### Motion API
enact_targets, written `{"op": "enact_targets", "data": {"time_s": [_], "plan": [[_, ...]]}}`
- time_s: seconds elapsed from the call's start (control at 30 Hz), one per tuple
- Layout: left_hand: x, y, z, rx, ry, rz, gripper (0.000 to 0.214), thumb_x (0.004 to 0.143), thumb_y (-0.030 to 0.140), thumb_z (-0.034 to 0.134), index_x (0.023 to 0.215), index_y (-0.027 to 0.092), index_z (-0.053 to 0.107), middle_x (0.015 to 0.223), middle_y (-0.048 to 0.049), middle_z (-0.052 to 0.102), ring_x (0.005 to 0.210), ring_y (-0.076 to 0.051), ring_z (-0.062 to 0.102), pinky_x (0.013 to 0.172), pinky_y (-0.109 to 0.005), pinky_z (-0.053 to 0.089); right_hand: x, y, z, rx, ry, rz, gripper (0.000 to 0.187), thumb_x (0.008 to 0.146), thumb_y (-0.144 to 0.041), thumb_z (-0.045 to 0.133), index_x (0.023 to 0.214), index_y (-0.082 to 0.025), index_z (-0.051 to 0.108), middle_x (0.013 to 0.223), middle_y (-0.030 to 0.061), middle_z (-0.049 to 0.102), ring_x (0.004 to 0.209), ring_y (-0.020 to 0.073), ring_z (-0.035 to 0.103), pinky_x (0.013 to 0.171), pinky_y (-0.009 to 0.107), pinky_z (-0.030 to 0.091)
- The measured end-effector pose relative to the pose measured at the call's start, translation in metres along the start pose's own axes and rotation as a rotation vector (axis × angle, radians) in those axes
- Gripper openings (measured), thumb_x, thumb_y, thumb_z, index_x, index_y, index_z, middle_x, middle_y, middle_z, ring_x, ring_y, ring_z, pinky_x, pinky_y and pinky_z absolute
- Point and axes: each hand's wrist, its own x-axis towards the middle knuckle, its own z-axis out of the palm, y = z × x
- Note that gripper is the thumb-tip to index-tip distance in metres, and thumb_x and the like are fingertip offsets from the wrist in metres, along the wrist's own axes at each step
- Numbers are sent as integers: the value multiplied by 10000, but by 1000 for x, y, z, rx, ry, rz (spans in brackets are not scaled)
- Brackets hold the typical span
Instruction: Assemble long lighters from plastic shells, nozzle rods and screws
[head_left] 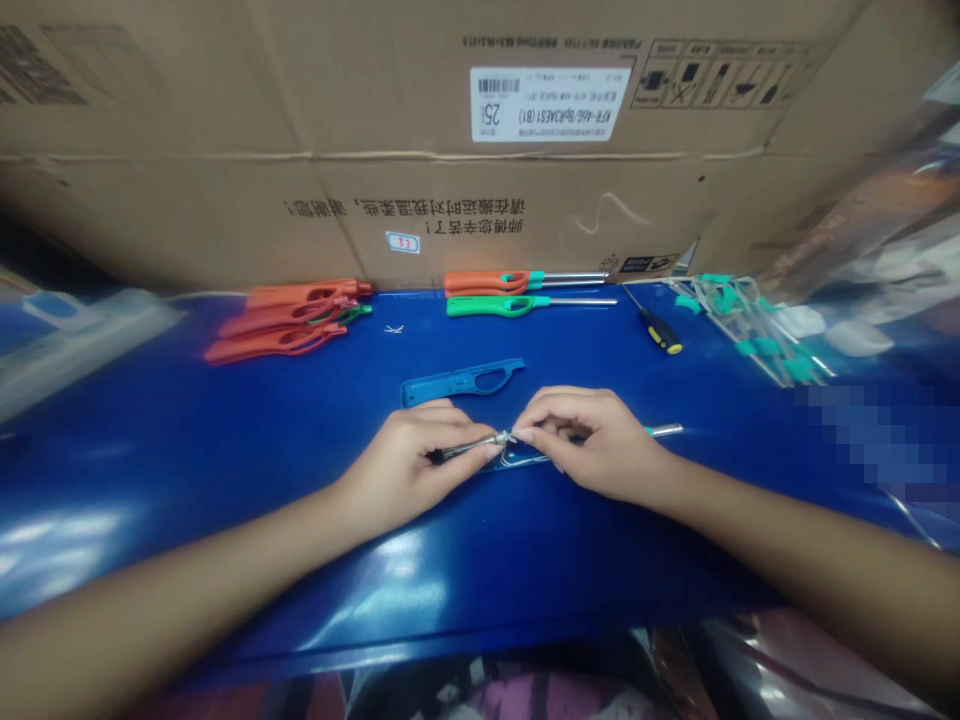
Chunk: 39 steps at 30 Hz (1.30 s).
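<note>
My left hand [416, 455] is closed, thumb and fingers pinching a slim lighter insert [476, 447] with a pale tip. At that tip the fingers of my right hand [596, 440] are pinched together; whether they hold the tip or a thin tube there is hidden. Beneath both hands lies a blue lighter body [525, 462], mostly covered, with a thin pale tube on it. A metal lighter nozzle [667, 430] sticks out beyond my right hand. Just behind my hands rests a loose blue lighter shell half [457, 385], its inner side up.
Red lighter shells [289, 322] are piled at the back left. An orange lighter [487, 283] and a green lighter [491, 306] lie by the cardboard box [225, 210]. Right of them are a screwdriver [660, 330] and several nozzles with teal collars [757, 330]. Small white bits [394, 329] lie behind.
</note>
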Motion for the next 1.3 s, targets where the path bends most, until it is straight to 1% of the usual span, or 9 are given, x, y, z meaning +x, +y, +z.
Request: {"op": "enact_targets", "data": {"time_s": [0.4, 0.63, 0.87, 1.03, 1.13, 1.3], "plan": [[0, -2, 0, 7, -28, -2, 167, 942, 226, 671, 1067, 191, 775, 870, -26, 753, 786, -132, 648, 725, -246, 508, 0, 0, 1, -16, -10, 15, 126, 894, -140, 635, 789, -139, 705, 720, -2, 608, 543, 49, 466, 487, 177, 366], [0, 1, 0, -12, -14, -20, 138, 935, 231, 682, 1028, 200, 779, 891, -20, 777, 797, -135, 664, 727, -239, 517, -1, -6, 0, 49, -57, 134, 116, 884, -215, 649, 832, -129, 708, 735, 8, 601, 534, 57, 486, 459, 179, 375], [-1, 1, -1, -13, -31, -10, 160, 935, 225, 679, 1063, 210, 773, 909, -22, 780, 803, -138, 666, 727, -245, 528, -1, -5, 0, 30, -89, 106, 105, 877, -229, 680, 834, -143, 723, 776, 17, 639, 547, 51, 512, 470, 171, 391], [0, 1, -2, -26, -23, -4, 160, 936, 229, 673, 1059, 206, 774, 909, -36, 782, 798, -148, 672, 722, -255, 534, -2, -5, -1, 40, -95, 88, 83, 873, -221, 689, 859, -149, 726, 777, 12, 636, 549, 53, 509, 458, 177, 375], [0, 1, -2, -33, -23, -11, 150, 934, 231, 678, 1044, 206, 776, 900, -34, 781, 792, -147, 667, 722, -254, 532, -2, -7, -4, 36, -85, 58, 106, 899, -215, 655, 878, -144, 732, 801, 29, 649, 566, 63, 514, 466, 190, 375], [0, 1, -4, -40, -37, 4, 148, 942, 224, 668, 1045, 197, 770, 893, -43, 775, 785, -151, 660, 724, -267, 520, -1, -7, -6, -11, -68, 3, 144, 923, -210, 643, 835, -147, 739, 778, 32, 670, 565, 69, 490, 492, 207, 365]]}}
